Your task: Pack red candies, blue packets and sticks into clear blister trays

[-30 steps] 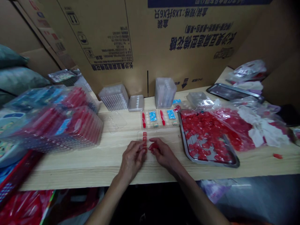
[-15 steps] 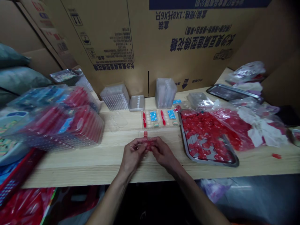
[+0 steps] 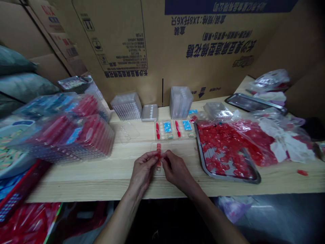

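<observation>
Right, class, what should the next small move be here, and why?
Perhaps the right hand should gently press the red pieces down: they line up in a clear tray, both hands' fingers are gathered there, and the left hand seems placed to steady them.

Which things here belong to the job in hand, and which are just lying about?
Likely the job's:
red pieces between left hand and right hand
metal tray of more red pieces
two filled clear packs

Likely lying about:
stray red piece, far right
dark tray behind
purplish bag below
</observation>
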### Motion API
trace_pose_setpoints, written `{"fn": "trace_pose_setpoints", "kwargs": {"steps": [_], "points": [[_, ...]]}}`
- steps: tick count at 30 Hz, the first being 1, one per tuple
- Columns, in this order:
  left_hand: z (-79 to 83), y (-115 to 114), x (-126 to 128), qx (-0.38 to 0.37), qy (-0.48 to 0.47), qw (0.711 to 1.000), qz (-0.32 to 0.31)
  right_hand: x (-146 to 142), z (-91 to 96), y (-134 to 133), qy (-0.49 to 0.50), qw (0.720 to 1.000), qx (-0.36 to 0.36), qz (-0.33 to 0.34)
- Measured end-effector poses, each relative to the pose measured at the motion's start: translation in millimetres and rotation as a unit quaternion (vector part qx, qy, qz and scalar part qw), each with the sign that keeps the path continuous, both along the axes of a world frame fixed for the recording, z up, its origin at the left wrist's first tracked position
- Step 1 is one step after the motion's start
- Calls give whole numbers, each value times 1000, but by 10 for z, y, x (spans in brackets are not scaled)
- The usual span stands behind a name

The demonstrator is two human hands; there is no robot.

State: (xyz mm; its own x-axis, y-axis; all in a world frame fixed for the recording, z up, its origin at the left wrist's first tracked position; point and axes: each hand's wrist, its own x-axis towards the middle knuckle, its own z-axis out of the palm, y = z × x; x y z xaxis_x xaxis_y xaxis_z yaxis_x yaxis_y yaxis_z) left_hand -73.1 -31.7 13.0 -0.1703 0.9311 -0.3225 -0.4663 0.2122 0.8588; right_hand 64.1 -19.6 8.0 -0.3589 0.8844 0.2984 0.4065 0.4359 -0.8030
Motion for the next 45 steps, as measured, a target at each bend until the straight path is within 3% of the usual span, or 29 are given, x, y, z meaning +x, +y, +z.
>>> {"fn": "trace_pose_setpoints", "kwargs": {"steps": [6,10,13,17,21,29,34,36,41,45], "points": [[-31,-88,42,54,223,973,-14,-34,-19,-33,-136,990,5,-24],[-31,-105,33,103,291,951,-27,-54,-45,-54,-183,982,10,-49],[-10,-100,18,94,267,958,-40,-49,-76,-38,-154,986,3,-59],[32,-78,-17,29,98,992,-69,-15,-80,-2,-109,993,11,-53],[52,-52,-55,-15,-3,998,-66,7,-56,-1,-92,995,13,-42],[29,-65,-81,-16,15,999,-47,-34,-93,-30,-80,996,-5,-39],[7,-97,-107,-13,31,996,-81,75,-69,34,-46,996,-56,44],[7,-119,-94,14,80,993,-88,108,-66,47,-61,995,-63,47],[16,-172,-37,93,253,957,-104,73,-95,1,-112,992,-57,0],[-1,-181,-26,203,420,880,-90,31,-123,-32,-75,995,-62,0]]}}
